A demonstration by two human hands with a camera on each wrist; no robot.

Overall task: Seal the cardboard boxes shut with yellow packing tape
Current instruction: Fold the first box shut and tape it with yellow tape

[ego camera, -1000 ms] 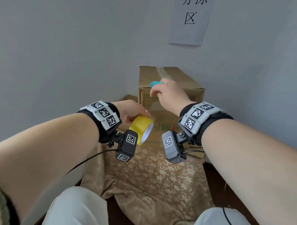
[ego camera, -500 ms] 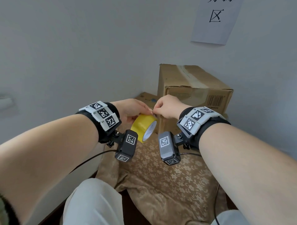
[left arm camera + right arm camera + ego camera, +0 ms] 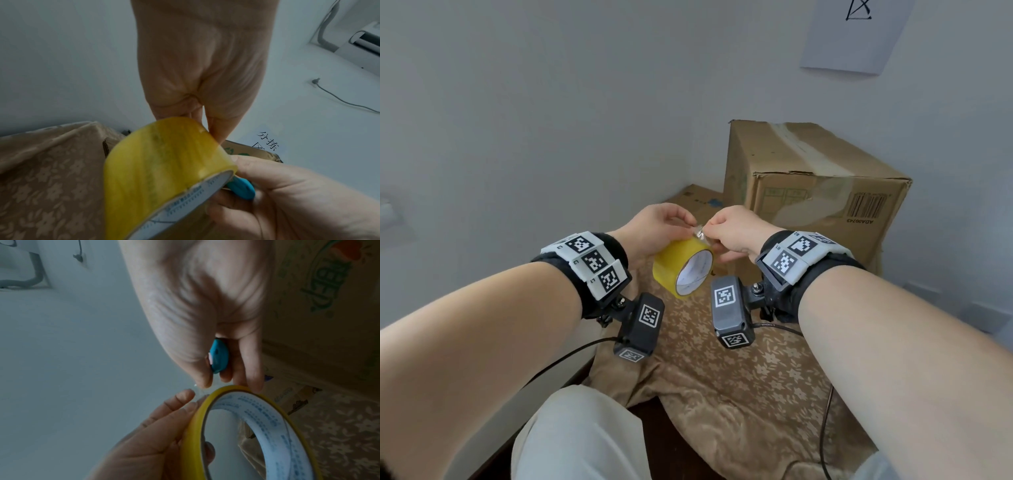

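Note:
My left hand grips a yellow packing tape roll from above, held in the air in front of me. My right hand pinches the tape's crinkled free end at the top of the roll. The right wrist view shows a small blue cutter tucked under the curled fingers of that right hand. Behind the hands stands a tall cardboard box, its top flaps down with pale tape along the seam. A lower cardboard box lies to its left, partly hidden by my hands.
A brown flowered cloth covers the surface below the hands. Grey walls meet in a corner close behind the boxes, with a paper sign up high. My knees in light trousers are at the bottom, and a cable hangs at the right.
My right hand came down from the tall box's top to the roll and now pinches the tape's end. The left hand kept hold of the roll. The view has shifted left.

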